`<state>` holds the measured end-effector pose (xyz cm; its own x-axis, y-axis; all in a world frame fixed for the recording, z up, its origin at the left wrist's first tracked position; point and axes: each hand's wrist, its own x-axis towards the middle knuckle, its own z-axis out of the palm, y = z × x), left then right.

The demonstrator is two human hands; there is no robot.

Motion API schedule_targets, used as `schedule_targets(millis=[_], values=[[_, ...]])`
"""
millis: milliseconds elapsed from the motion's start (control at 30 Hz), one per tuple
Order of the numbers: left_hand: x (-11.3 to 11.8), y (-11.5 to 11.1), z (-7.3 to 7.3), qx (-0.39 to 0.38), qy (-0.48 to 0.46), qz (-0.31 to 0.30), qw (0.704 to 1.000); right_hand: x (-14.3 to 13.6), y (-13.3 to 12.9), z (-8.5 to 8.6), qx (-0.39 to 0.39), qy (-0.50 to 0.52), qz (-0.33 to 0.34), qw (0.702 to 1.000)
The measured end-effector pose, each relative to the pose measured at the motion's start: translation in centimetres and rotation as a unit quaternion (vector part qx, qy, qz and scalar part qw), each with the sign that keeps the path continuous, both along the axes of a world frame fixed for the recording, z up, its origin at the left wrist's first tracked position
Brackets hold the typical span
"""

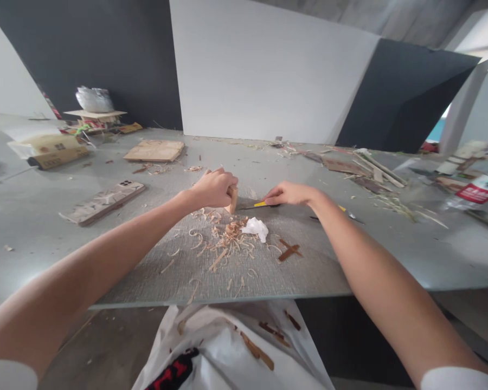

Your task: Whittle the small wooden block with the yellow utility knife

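My left hand [216, 188] is closed around a small piece of wood [233, 199], held upright just above the table. In my right hand [289, 193] is a yellow utility knife [261, 204], its blade pointing left toward the wood. Curled wood shavings [232, 230] lie in a heap below the two hands. Beside that heap is a crumpled white tissue [256, 228]. Two crossed brown wood strips [289, 249] rest to the right of the tissue.
A phone [109, 201] and a flat wooden board [154, 150] lie on the left. Wood scraps [366, 170] are piled at the back right, near a bottle with a red label [477, 190]. The table edge [228, 301] runs close in front of my lap, where a white cloth [228, 346] holds brown slivers.
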<state>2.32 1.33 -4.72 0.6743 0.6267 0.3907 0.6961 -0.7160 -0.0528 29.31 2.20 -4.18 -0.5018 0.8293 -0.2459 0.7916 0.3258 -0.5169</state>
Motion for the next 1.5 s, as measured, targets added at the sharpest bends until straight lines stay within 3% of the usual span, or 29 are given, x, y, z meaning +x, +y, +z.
schedule_targets(millis=[133,267,433,633,1067,1367,1500], values=[[-0.1,0.1,-0.1,0.007,-0.008,-0.009,1.0,0.8,-0.4,0.7,0.001,-0.004,0.004,1.0],[-0.2,0.5,-0.3,0.005,-0.012,-0.027,1.0,-0.1,-1.3,1.1,-0.024,0.041,0.031,0.998],[-0.4,0.8,-0.6,0.002,-0.022,-0.054,0.998,-1.7,-1.2,0.1,-0.021,0.071,0.041,0.996],[-0.6,0.8,-0.8,0.008,-0.038,-0.065,0.997,-1.7,-0.3,-1.1,0.003,0.063,0.034,0.997],[-0.6,0.5,-0.7,0.003,-0.052,-0.08,0.995,-3.8,-0.2,-0.3,-0.004,0.022,0.047,0.999],[-0.8,0.9,-0.5,-0.016,-0.04,-0.101,0.994,-0.1,0.1,-0.1,-0.016,0.022,0.005,1.0],[-1.0,0.7,-0.4,-0.032,-0.048,-0.125,0.991,0.3,-0.7,0.5,-0.04,0.043,0.038,0.998]])
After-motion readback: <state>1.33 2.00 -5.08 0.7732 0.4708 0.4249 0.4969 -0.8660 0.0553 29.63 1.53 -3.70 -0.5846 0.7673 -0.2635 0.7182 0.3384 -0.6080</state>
